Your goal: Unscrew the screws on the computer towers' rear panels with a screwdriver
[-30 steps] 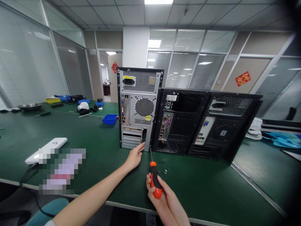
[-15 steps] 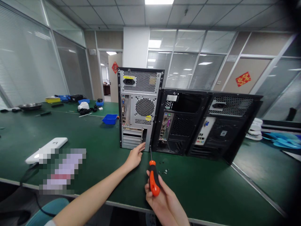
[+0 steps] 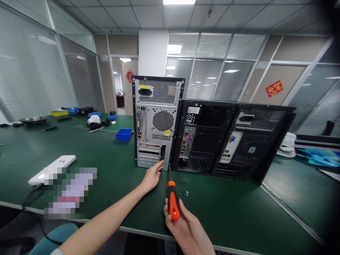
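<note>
A computer tower [image 3: 156, 140] with a silver back panel stands upright, its back facing me. My left hand [image 3: 152, 177] reaches its lower edge, fingers stretched out and touching the panel beside the expansion slots. In my right hand [image 3: 183, 221] is a screwdriver [image 3: 173, 200] with an orange and black handle, gripped from below and behind. Its thin shaft points up and away, the tip at the tower's lower right corner. Whether the tip sits in a screw is too small to tell. Several small screws [image 3: 186, 193] lie on the table just right of the screwdriver.
Two black computer cases [image 3: 204, 141] [image 3: 247, 148] stand close to the right of the silver-backed tower. A blue tray [image 3: 124, 134] sits left of it on the green table [image 3: 111, 152]. A white device [image 3: 54, 169] with a cable lies at the left, beside a blurred-out patch.
The screwdriver handle has turned slightly in my right hand, with its tip staying at the same corner. My left hand has kept its place on the tower.
</note>
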A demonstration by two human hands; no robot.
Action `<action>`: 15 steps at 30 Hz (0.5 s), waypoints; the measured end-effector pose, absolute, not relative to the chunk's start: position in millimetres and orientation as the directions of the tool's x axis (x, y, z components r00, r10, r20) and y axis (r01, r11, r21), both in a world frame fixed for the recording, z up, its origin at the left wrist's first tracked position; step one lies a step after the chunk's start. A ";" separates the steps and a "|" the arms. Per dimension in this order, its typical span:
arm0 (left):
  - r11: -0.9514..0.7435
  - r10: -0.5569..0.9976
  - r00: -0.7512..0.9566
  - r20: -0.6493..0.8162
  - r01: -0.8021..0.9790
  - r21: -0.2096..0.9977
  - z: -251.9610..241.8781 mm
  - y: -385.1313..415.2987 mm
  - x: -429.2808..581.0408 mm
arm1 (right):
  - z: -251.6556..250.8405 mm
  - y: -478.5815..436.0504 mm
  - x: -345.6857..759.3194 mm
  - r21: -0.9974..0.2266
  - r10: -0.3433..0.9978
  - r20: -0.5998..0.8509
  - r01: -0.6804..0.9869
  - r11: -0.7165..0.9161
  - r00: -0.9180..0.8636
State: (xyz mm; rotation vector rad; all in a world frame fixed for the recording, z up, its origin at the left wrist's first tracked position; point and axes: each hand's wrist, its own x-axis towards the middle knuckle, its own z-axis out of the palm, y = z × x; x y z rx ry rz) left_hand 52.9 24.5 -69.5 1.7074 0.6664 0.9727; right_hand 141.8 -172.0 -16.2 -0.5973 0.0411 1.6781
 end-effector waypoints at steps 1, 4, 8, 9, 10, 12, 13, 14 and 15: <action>-0.331 0.802 0.521 0.293 -0.021 0.943 -70.3 25.0 53.0 | -16.0 -172.5 142.1 -0.302 0.912 -0.404 -0.931 -0.207 -0.072; -0.335 0.801 0.518 0.299 -0.025 0.942 -72.5 26.1 53.6 | -13.6 -174.0 142.5 -0.293 0.903 -0.427 -0.937 -0.188 -0.048; -0.339 0.804 0.515 0.299 -0.017 0.941 -73.2 26.1 54.2 | -10.6 -175.7 142.7 -0.275 0.900 -0.435 -0.946 -0.171 -0.036; -0.340 0.804 0.515 0.299 -0.015 0.940 -73.0 25.9 54.2 | -10.3 -176.0 142.6 -0.277 0.901 -0.432 -0.946 -0.167 -0.033; -0.341 0.803 0.515 0.299 -0.014 0.940 -72.7 25.7 54.1 | -10.1 -176.2 142.4 -0.282 0.902 -0.430 -0.945 -0.165 -0.029; -0.342 0.804 0.515 0.298 -0.011 0.940 -72.2 25.4 53.8 | -10.3 -176.4 142.0 -0.295 0.906 -0.424 -0.942 -0.158 -0.020; -0.341 0.804 0.515 0.297 -0.010 0.940 -72.1 25.3 53.7 | -10.7 -176.4 141.8 -0.300 0.908 -0.418 -0.941 -0.158 -0.019; -0.341 0.805 0.514 0.297 -0.009 0.940 -72.2 25.4 53.7 | -11.1 -176.3 141.7 -0.303 0.912 -0.410 -0.940 -0.157 -0.020; -0.341 0.806 0.512 0.297 -0.009 0.940 -72.4 25.5 53.7 | -11.8 -176.2 141.7 -0.303 0.916 -0.401 -0.940 -0.157 -0.023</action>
